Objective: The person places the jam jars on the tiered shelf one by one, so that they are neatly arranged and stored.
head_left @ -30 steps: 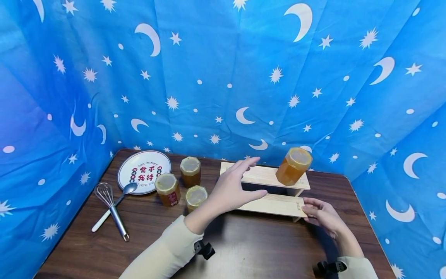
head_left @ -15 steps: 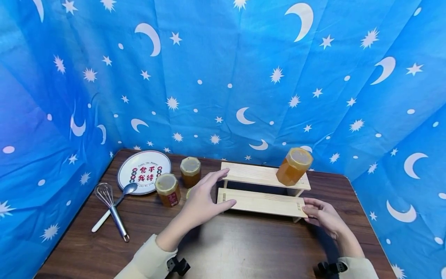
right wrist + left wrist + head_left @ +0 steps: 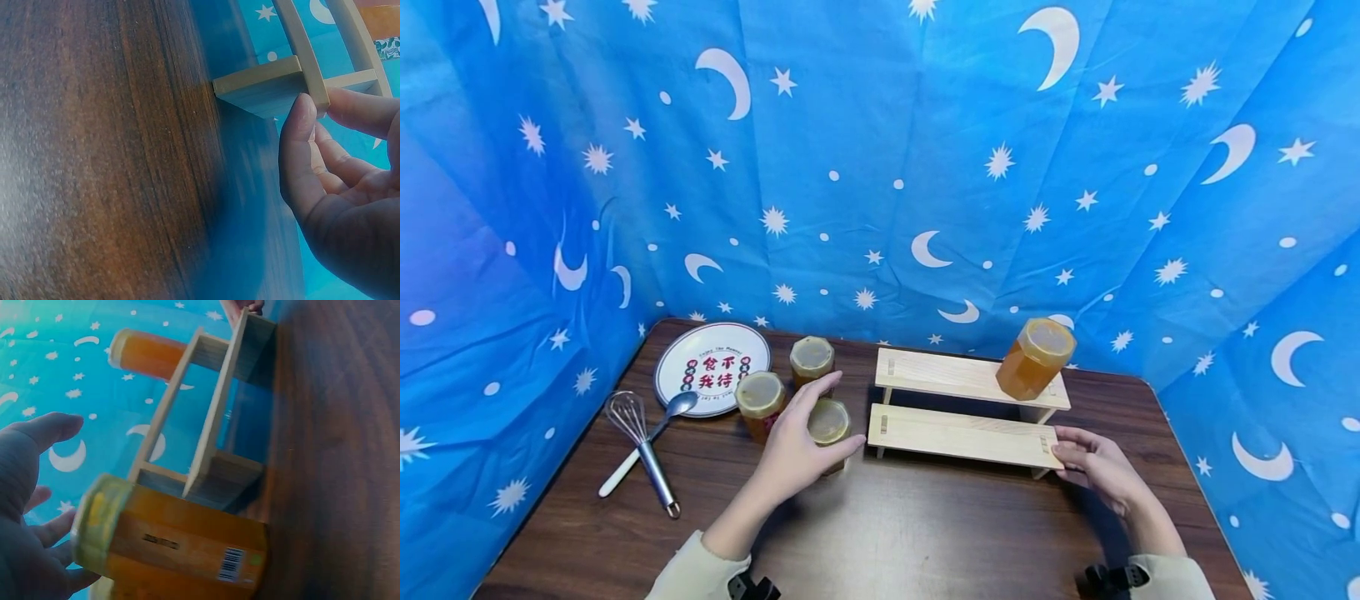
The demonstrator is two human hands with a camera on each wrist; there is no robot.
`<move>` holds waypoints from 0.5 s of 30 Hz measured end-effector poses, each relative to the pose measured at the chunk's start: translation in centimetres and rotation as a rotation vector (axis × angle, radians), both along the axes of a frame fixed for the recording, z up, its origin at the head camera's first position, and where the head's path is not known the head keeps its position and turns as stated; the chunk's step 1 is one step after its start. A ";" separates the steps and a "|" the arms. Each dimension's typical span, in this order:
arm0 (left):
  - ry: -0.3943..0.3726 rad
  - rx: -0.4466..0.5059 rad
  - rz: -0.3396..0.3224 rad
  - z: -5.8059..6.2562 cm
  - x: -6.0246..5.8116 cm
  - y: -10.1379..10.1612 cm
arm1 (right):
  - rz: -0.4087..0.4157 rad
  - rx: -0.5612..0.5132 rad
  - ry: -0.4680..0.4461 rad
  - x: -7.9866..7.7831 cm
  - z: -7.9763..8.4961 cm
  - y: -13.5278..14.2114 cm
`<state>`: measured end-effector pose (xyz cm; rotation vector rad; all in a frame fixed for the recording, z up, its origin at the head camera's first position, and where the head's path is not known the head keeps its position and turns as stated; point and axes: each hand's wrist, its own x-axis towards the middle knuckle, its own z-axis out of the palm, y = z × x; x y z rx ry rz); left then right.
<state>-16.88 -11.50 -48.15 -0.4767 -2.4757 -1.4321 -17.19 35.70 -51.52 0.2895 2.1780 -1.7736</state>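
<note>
My left hand is spread around the near jar of amber honey, thumb apart from its fingers. In the left wrist view the thumb stands clear of this jar, while some fingertips lie by its lid; contact is unclear. My right hand pinches the right end of the lower board of a two-step wooden rack. The right wrist view shows the thumb and index finger at that board end. Another honey jar stands on the upper step's right end.
Two more jars, one farther back and one to the left, stand beside my left hand. Left of them are a white plate, a spoon and a whisk. A blue curtain hangs behind the table.
My left hand has moved left from in front of the rack to the near jar. The right hand keeps its hold on the rack, which has not visibly moved.
</note>
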 end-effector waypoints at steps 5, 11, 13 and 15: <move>-0.075 0.102 0.034 -1.6 0.2 -0.6 | -0.002 -0.006 -0.011 0.0 0.0 -0.1; -0.129 0.174 0.028 -3.5 0.4 -1.2 | -0.008 -0.011 -0.014 0.0 0.0 0.0; -0.152 0.183 0.024 -4.1 0.5 -1.4 | -0.008 -0.009 -0.012 0.0 0.0 0.0; -0.176 0.192 0.022 -4.6 0.5 -1.4 | -0.006 -0.008 -0.011 -0.1 -0.1 0.1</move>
